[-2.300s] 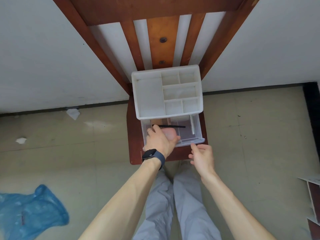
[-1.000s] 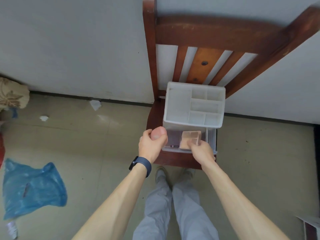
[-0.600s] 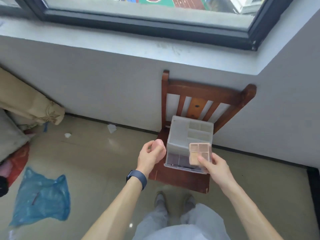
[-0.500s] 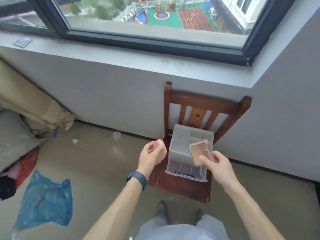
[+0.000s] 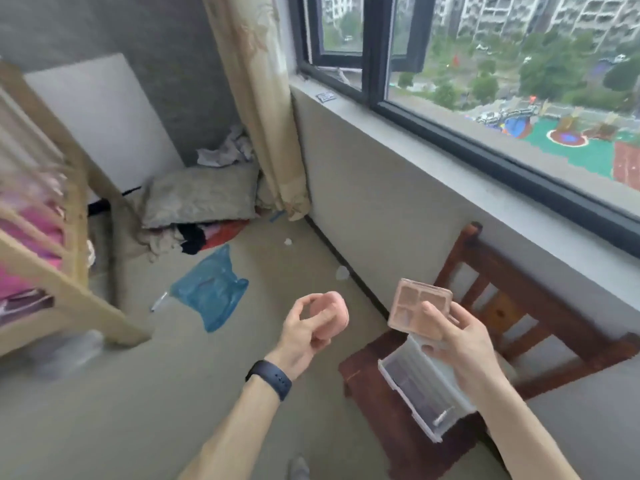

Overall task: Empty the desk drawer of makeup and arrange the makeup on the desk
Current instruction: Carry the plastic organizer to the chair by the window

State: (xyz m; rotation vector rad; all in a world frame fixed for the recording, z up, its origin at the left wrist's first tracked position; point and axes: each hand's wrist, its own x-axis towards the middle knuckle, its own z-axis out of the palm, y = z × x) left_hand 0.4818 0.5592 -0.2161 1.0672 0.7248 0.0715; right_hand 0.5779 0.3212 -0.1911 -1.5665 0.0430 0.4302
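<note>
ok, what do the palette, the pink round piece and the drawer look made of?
The palette looks like hard plastic: glossy pink case, matte powder pans. The pink round piece could be soft sponge or matte plastic; dull even surface, too blurred to settle. The drawer looks like translucent rigid plastic: dark contents show through.

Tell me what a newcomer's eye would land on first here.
Near the middle, the left hand holds a round pink puff, and just right of it the right hand holds a pink makeup palette. Below the right hand, a clear drawer stands pulled open on a dark wooden chair under the big window. A blue plastic bag lies on the floor to the left.
</note>
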